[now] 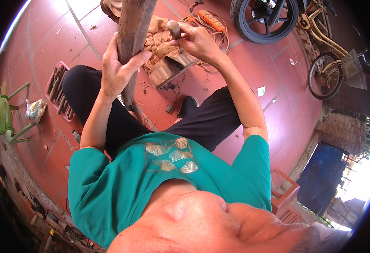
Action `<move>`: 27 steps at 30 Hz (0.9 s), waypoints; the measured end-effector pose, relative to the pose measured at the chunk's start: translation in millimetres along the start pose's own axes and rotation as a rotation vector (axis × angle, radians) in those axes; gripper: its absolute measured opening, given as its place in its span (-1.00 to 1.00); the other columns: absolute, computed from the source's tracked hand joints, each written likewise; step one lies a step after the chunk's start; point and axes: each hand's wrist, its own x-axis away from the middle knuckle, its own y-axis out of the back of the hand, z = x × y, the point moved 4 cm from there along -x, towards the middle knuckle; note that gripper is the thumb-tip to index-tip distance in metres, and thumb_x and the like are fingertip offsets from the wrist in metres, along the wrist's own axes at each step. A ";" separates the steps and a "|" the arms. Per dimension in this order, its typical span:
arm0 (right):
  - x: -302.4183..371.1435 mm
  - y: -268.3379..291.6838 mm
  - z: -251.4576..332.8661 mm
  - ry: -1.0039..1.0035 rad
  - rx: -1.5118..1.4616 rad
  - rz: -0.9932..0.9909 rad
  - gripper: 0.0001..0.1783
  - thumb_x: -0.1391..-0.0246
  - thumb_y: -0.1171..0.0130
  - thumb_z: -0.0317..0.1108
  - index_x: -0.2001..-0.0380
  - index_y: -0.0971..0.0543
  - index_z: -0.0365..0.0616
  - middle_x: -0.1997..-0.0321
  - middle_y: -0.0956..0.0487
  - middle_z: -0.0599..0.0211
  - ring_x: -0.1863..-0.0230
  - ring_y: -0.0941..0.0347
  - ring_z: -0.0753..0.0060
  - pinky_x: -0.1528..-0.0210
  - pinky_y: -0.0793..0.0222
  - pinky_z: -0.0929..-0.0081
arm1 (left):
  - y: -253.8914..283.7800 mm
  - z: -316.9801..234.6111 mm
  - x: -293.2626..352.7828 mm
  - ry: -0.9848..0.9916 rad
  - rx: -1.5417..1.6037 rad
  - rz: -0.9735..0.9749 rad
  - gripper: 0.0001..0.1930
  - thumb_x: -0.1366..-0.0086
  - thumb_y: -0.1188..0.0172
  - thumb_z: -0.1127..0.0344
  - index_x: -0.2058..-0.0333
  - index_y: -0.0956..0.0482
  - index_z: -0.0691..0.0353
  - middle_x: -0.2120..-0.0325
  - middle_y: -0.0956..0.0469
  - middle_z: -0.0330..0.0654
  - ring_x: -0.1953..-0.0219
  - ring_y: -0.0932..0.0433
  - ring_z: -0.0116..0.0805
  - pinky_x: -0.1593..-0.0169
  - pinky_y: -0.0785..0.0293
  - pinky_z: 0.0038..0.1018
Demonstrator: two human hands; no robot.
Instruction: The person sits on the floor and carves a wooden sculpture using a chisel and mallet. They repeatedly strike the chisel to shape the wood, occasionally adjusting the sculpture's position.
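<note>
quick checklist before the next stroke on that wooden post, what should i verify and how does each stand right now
1. Left hand wrapped round the wooden post: ok.
2. Right hand closed on the small tool: ok.
3. Tool tip touching the post: cannot tell, it is hidden.
4. Legs clear of the post's foot: not ok, a leg lies close beside it.
5. Floor by the feet free of debris: not ok, wood chips and an orange power strip lie there.
</note>
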 end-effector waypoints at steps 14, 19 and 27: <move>-0.1 2.2 -3.8 0.011 -0.006 -0.069 -0.65 -0.03 -0.42 -0.30 0.21 -0.54 -0.24 0.43 -0.60 -0.01 0.40 -0.57 -0.04 0.34 -0.42 0.24 | -16.7 3.2 -1.5 0.003 -0.451 0.226 -0.37 -0.22 -0.45 0.17 -0.11 -0.38 0.43 0.36 -0.66 -0.05 0.30 -0.62 -0.40 0.14 -0.54 -0.39; -0.6 0.1 4.4 0.086 0.031 -0.067 -0.66 -0.04 -0.41 -0.31 0.18 -0.55 -0.22 0.46 -0.58 0.02 0.42 -0.57 0.00 0.35 -0.41 0.25 | -6.6 -11.9 1.1 -0.001 -0.146 0.079 -0.42 -0.23 -0.44 0.19 -0.08 -0.41 0.41 0.31 -0.65 -0.12 0.24 -0.60 -0.38 0.12 -0.52 -0.39; -1.7 6.0 -17.0 -0.092 0.017 -0.070 -0.74 -0.13 -0.38 -0.43 0.13 -0.57 -0.20 0.26 -0.65 0.37 0.28 -0.59 0.57 0.13 -0.53 0.49 | -12.3 14.4 -2.3 0.045 -0.511 0.233 -0.34 -0.23 -0.43 0.06 -0.08 -0.40 0.45 0.29 -0.67 0.04 0.25 -0.66 -0.25 0.11 -0.54 -0.33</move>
